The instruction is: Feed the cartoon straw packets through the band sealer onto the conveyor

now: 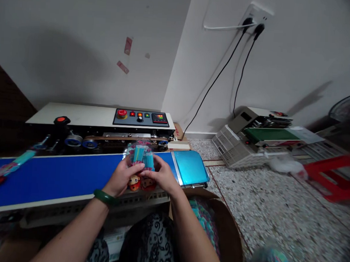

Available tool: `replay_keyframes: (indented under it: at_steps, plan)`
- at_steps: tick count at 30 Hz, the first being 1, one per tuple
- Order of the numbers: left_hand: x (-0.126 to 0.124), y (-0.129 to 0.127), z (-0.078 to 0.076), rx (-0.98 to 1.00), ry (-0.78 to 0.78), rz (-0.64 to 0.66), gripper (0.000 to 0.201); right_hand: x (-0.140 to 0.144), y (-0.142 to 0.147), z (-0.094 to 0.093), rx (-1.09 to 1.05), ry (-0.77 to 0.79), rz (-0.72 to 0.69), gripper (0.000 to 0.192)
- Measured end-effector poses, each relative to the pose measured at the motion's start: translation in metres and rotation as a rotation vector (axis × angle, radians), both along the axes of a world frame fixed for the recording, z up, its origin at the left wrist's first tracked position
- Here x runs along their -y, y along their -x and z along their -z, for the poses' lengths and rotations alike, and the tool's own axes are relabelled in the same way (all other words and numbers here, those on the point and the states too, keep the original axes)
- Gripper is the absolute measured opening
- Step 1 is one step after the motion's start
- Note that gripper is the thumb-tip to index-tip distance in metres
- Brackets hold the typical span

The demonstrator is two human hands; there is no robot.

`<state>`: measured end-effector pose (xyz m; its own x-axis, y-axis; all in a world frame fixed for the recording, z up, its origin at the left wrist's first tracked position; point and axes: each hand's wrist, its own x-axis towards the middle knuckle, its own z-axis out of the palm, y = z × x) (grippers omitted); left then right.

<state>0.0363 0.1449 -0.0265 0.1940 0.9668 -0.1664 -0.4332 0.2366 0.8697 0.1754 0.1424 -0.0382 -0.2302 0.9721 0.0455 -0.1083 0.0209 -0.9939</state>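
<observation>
Both hands hold a clear plastic packet (140, 157) of teal sticks with a cartoon-printed bottom, just above the near edge of the blue conveyor belt (58, 177). My left hand (122, 177), with a green bangle on the wrist, grips the packet's left side. On the packet's right side, my right hand (161, 176) pinches it. Another packet (13, 167) of the same kind lies on the belt at far left, beside a further one at the belt's left edge.
A band sealer machine (105, 123) with a control panel (142, 116) runs behind the belt. A cardboard box (225, 227) of packets sits at my right knee. A second machine (259, 141), a red stool (334, 174) and wall cables stand on the floor to the right.
</observation>
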Motion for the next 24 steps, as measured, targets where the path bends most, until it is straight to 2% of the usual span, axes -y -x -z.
replay_keyframes:
  at_steps: [4,7,11,13,15,18,22,24]
  plan:
    - [0.000,-0.002,0.001,0.019,0.008,0.073,0.033,0.001,-0.005,0.005,0.005,-0.019,0.058,0.040]
    - [-0.001,-0.003,0.001,-0.013,-0.009,0.022,0.032,0.001,-0.013,0.012,-0.013,-0.022,0.233,0.028]
    - [-0.003,0.000,0.000,-0.020,0.017,-0.111,0.032,-0.010,-0.038,0.024,-0.189,0.139,0.532,0.028]
    - [-0.004,0.002,-0.001,-0.016,-0.006,-0.149,0.038,-0.020,-0.056,0.029,-0.220,0.251,0.632,0.026]
    - [-0.004,0.004,-0.001,-0.021,-0.024,-0.155,0.041,-0.030,-0.070,0.031,-0.186,0.353,0.623,0.020]
    - [-0.004,0.004,-0.001,-0.020,-0.013,-0.138,0.043,-0.044,-0.078,0.030,-0.128,0.444,0.493,0.015]
    - [-0.004,0.003,-0.002,-0.002,0.016,-0.133,0.040,-0.057,-0.068,0.028,-0.071,0.468,0.387,0.015]
    - [-0.004,0.001,-0.002,0.006,0.027,-0.138,0.039,-0.058,-0.059,0.024,-0.042,0.442,0.416,0.017]
